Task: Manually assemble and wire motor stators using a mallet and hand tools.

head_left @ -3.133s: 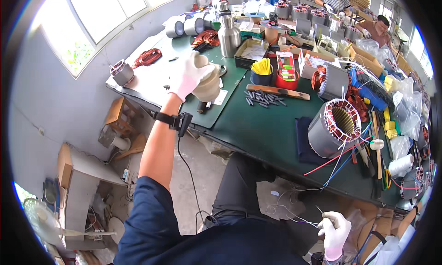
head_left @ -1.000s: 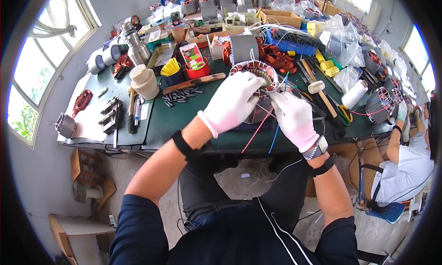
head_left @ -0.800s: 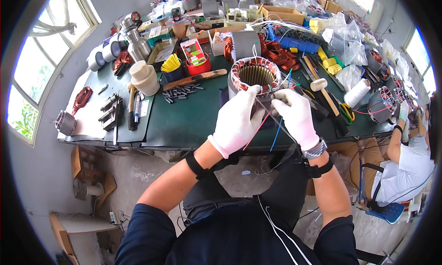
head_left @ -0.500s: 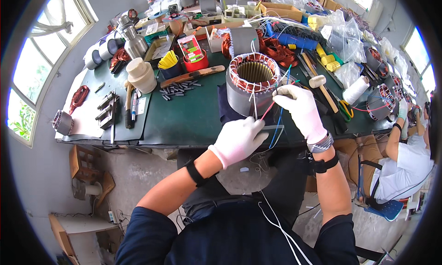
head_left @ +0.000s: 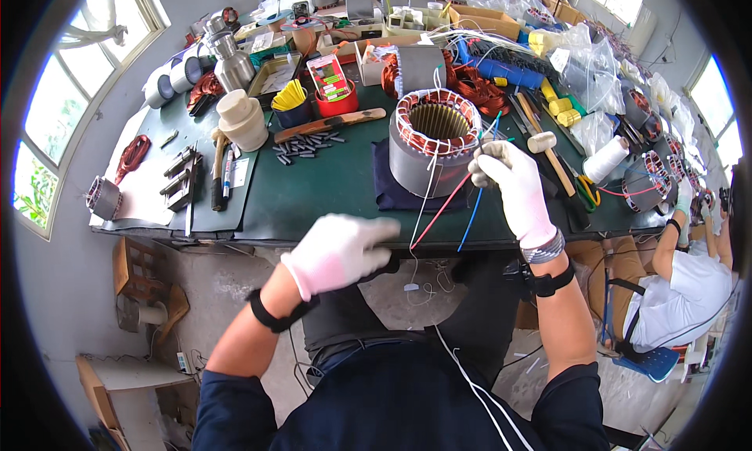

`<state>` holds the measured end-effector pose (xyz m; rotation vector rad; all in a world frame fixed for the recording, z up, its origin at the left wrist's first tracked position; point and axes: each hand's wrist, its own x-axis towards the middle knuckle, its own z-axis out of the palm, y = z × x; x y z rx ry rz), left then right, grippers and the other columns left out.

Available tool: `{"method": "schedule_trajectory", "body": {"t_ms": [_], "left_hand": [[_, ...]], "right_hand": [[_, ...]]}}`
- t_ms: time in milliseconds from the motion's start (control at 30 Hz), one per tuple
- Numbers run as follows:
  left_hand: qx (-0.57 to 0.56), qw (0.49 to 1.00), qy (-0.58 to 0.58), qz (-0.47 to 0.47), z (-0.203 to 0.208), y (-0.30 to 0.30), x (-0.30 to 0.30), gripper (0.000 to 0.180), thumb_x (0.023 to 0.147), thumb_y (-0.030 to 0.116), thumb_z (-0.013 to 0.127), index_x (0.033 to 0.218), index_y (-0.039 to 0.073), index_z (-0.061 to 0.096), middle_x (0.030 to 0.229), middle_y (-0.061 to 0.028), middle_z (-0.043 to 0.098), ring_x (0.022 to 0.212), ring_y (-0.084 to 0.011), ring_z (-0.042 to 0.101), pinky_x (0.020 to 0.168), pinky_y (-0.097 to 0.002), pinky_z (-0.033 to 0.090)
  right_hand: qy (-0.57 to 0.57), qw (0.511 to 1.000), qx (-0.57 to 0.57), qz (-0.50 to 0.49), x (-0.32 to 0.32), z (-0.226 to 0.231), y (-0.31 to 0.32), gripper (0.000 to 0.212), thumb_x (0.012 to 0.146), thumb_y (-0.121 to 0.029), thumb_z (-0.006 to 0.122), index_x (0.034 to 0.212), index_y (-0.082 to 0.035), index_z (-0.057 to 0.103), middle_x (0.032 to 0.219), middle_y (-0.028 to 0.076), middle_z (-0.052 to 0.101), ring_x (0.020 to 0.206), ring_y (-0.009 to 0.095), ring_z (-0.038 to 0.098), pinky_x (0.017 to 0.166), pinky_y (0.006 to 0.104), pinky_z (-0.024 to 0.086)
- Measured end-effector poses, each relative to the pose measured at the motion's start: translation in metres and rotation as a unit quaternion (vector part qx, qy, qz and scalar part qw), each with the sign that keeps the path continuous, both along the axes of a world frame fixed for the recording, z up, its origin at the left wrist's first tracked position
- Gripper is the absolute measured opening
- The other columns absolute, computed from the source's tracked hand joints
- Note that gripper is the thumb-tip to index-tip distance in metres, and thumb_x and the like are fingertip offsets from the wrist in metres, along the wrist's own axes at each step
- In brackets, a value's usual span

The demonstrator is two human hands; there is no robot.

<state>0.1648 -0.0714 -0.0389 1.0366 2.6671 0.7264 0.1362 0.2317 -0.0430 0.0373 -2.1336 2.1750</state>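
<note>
A grey motor stator (head_left: 427, 172) stands upright on a dark cloth (head_left: 385, 193) near the bench's front edge. White lacing binds the copper winding (head_left: 408, 142) around its top rim. From its right side hang a red sleeved lead (head_left: 440, 217) and a blue one (head_left: 471, 218); a white cord (head_left: 424, 202) trails down its front. My right hand (head_left: 513, 186), white-gloved, is pinched closed beside the rim where the leads come out; what its fingertips grip is too small to make out. Left of and below the stator, my left hand (head_left: 338, 251) hovers gloved, fingers outstretched and slightly blurred, holding nothing.
Left on the green bench (head_left: 321, 193) lie a hammer (head_left: 218, 173), small grey sleeves (head_left: 301, 147) and a wooden stick (head_left: 329, 125). A mallet (head_left: 546, 144) and white thread spool (head_left: 606, 160) are at right. Beyond them, a co-worker (head_left: 680, 294) sits handling another stator.
My left hand has let go of the cord and leads by the stator and moved left and down toward me, its fingers extending. My right hand stays near the rim, slightly shifted.
</note>
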Motion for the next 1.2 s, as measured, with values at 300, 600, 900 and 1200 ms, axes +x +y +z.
{"method": "schedule_trajectory", "body": {"t_ms": [300,600,900,1200], "left_hand": [[0.172,0.911,0.371,-0.058,0.023,0.106,-0.091,0.029,0.085,0.013,0.072,0.113,0.004,0.068,0.107,-0.0120,0.068,0.098,-0.0339,0.066,0.086,-0.0434,0.054],[0.253,0.891,0.375,-0.030,0.003,0.119,-0.102,0.009,0.082,0.014,0.074,0.080,0.008,0.068,0.078,-0.0096,0.063,0.082,-0.0306,0.061,0.075,-0.0434,0.046],[0.251,0.898,0.353,0.076,0.002,0.115,-0.084,0.016,0.080,0.015,0.078,0.092,0.008,0.071,0.090,-0.0088,0.065,0.093,-0.0320,0.061,0.083,-0.0436,0.046],[0.258,0.915,0.308,0.035,0.009,0.101,-0.088,0.023,0.080,0.010,0.077,0.103,0.007,0.072,0.100,-0.0108,0.068,0.102,-0.0328,0.062,0.093,-0.0442,0.047]], "right_hand": [[0.346,0.759,0.531,-0.150,0.008,0.006,-0.007,0.017,0.087,-0.001,0.067,0.103,-0.005,0.068,0.088,0.012,0.065,0.083,0.034,0.066,0.073,0.0426,0.055],[0.275,0.902,0.332,-0.038,-0.014,0.007,0.005,0.017,0.099,-0.008,0.064,0.112,0.000,0.071,0.093,0.014,0.073,0.078,0.024,0.071,0.070,0.0330,0.054],[0.013,0.984,0.174,0.034,-0.019,0.025,0.010,0.021,0.099,-0.014,0.064,0.112,0.000,0.073,0.082,0.002,0.069,0.063,0.007,0.064,0.057,0.0228,0.050],[0.087,0.974,0.207,0.009,-0.022,0.015,0.007,0.017,0.097,-0.007,0.064,0.108,0.002,0.072,0.081,0.005,0.069,0.064,0.008,0.062,0.059,0.0257,0.050]]}}
